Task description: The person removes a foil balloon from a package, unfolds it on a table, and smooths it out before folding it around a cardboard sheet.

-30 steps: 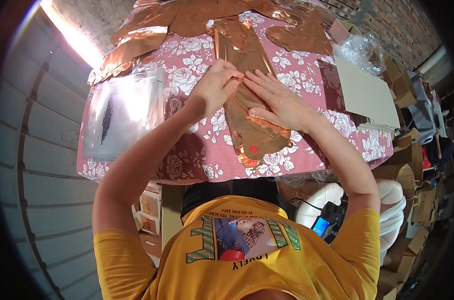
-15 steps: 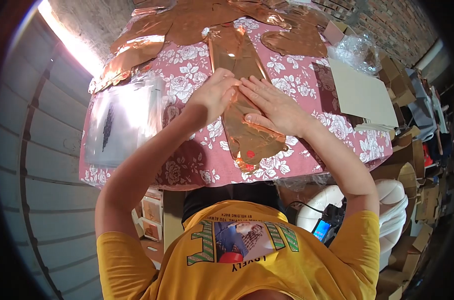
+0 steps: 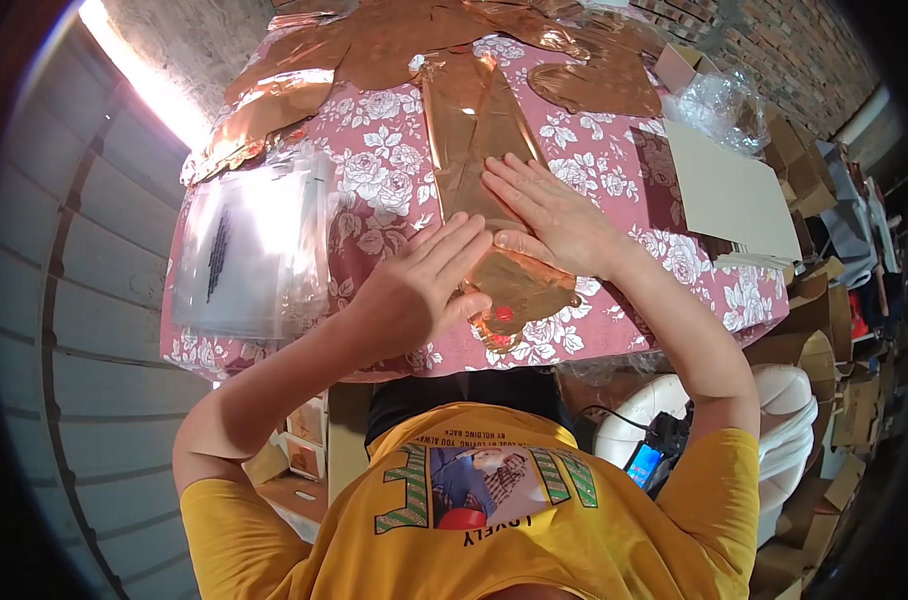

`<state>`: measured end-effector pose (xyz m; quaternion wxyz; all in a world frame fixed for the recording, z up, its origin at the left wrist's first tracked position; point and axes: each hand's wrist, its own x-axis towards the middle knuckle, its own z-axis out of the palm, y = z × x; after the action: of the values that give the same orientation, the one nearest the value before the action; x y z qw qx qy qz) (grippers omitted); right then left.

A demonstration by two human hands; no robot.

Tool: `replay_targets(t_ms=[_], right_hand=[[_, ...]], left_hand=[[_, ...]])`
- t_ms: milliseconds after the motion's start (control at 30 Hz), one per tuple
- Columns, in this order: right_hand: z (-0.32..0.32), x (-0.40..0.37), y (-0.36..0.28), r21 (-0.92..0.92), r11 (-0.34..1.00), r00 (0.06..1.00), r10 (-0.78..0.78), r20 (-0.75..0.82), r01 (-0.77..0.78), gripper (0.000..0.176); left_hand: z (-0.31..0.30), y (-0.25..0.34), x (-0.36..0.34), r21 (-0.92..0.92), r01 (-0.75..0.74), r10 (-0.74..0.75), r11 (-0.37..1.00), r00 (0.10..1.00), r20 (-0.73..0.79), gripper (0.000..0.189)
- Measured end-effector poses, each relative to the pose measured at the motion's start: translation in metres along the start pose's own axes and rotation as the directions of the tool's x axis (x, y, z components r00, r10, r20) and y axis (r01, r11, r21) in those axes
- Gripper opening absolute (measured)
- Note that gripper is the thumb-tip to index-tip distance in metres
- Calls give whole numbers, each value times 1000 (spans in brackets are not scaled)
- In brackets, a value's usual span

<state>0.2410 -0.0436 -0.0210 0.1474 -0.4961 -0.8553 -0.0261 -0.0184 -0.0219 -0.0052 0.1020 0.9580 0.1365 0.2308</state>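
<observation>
A long folded sheet of shiny copper-coloured foil, which looks like a flat foil balloon (image 3: 469,120), lies lengthwise in front of me on the floral tablecloth (image 3: 379,190). A small red spot shows near its close end. My left hand (image 3: 429,270) rests on the lower left part of the foil, palm down with its fingers stretched out. Across the right side lies my right hand (image 3: 549,215), also flat with fingers extended, its thumb pointing towards the left fingertips. Both palms cover part of the foil's middle.
Clear plastic bags (image 3: 249,245) are stacked at the table's left. Cream cardboard sheets (image 3: 734,195) lie at the right, with crumpled clear plastic (image 3: 719,110) and a small open box (image 3: 679,65) behind. More copper foil shapes (image 3: 404,45) spread over the far end.
My left hand has slid down the foil towards me, uncovering its upper part. My right hand stays in nearly the same place.
</observation>
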Motion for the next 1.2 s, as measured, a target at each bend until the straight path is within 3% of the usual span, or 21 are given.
replay_targets(t_ms=[67,367,433,500,667,733,867,1200], right_hand=[[0,1,0,3,1000,1000,0,8,0,75],[-4,2,0,28,1000,1000,-3,13,3,77],[-14,7,0,91,995,994,20,108,-30,77],[-29,23,0,155,984,995,74,63,-83,77],[-6,77,36,100,992,996,83,-45,-79,76],[9,96,55,-9,992,991,127,-51,-127,78],[27,116,81,46,971,970,238,-37,-237,85],[19,127,84,52,948,949,314,19,-315,90]], left_hand=[[1,0,-4,3,28,-28,1000,996,88,69],[-3,-1,-5,-56,15,-10,998,995,97,71],[-4,-1,-4,-55,14,-9,998,995,99,71],[-4,-2,-3,-54,12,-7,998,995,97,71],[-5,-1,-2,-68,2,4,998,996,85,68],[-5,-2,-1,-77,1,6,997,996,91,68],[-6,-2,0,-61,-18,23,998,997,77,69],[-7,-1,1,-61,8,-3,998,997,83,70]])
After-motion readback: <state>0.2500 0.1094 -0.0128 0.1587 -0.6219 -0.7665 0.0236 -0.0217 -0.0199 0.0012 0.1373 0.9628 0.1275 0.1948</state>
